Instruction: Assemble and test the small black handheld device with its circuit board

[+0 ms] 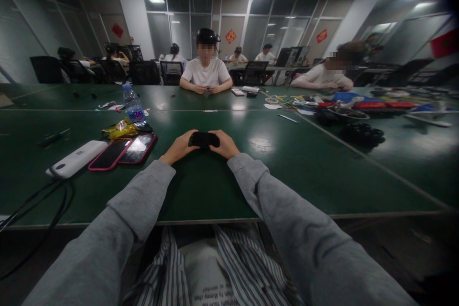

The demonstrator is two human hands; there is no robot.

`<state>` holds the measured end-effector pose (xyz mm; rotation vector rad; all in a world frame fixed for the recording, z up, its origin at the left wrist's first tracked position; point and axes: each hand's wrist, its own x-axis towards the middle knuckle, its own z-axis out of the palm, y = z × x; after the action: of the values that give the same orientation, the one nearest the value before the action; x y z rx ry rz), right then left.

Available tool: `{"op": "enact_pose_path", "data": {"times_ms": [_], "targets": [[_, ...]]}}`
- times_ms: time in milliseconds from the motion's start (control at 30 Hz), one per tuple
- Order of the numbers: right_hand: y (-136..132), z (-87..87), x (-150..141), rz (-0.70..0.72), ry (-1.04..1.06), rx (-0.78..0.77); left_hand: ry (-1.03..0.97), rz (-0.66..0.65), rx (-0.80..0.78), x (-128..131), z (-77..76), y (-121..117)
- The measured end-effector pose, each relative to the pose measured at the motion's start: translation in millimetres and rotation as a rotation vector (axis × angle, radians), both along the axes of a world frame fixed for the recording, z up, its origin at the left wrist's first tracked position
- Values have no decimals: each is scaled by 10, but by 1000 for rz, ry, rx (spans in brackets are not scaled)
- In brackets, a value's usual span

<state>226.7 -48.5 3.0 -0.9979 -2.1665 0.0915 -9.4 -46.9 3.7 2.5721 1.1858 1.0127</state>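
Note:
A small black device (204, 139) rests low over the green table (287, 162), held from both ends. My left hand (178, 147) grips its left end with curled fingers. My right hand (225, 144) closes round its right end. Both arms wear grey sleeves and reach forward from the near table edge.
Left of my hands lie two phones in red cases (124, 152), a white power bank (76, 158) with black cables, a yellow wrapper and a water bottle (133, 105). Tools and parts litter the right side (358, 105). A person in white (205, 74) sits opposite; another person (324, 76) leans at right.

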Motion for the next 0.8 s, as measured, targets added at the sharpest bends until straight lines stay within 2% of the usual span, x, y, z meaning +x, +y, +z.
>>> {"op": "enact_pose_path", "data": {"times_ms": [367,467,667,800], "targets": [[60,-61,8,51,82,-17,42,-1,48,18,26,-12],[77,-80,13,56,160,-81,71,-7,96,3,47,-23],[106,-101,15,69,310,-305,105,-46,206,10,141,-120],[106,-87,30,117,311,-319,109,-69,224,22,162,-153]]}}
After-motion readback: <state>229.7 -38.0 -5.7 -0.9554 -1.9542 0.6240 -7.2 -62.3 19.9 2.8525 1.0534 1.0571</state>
